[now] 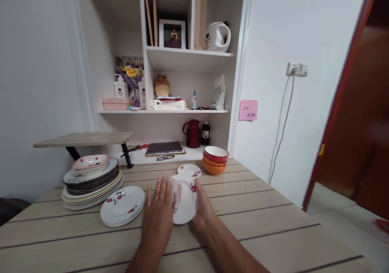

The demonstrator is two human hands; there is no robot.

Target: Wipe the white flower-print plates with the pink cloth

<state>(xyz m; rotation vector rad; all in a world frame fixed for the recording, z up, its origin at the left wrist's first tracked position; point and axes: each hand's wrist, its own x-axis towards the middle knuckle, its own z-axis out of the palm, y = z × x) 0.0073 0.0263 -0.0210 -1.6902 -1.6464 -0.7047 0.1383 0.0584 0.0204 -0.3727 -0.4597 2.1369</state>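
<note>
A white plate with red flowers [186,209] is tilted up in front of me, its face towards me. My right hand [204,213] grips its right edge, the thumb along the rim and the other fingers hidden behind. My left hand [158,210] is at the plate's left side with fingers stretched out; whether the palm touches the plate I cannot tell. A pinkish reflection of that hand shows on the glaze. Behind the held plate lies a smaller flowered plate [189,169], partly covered by it. A short stack of matching plates [123,206] sits to the left.
Far left, a tall pile of plates [91,188] carries pink-and-white bowls [91,162]. Nested red and orange bowls [215,160] stand at the back right. Behind are a small wooden riser [85,139], a laptop [164,147], glasses [165,157] and a dark red jug [192,134].
</note>
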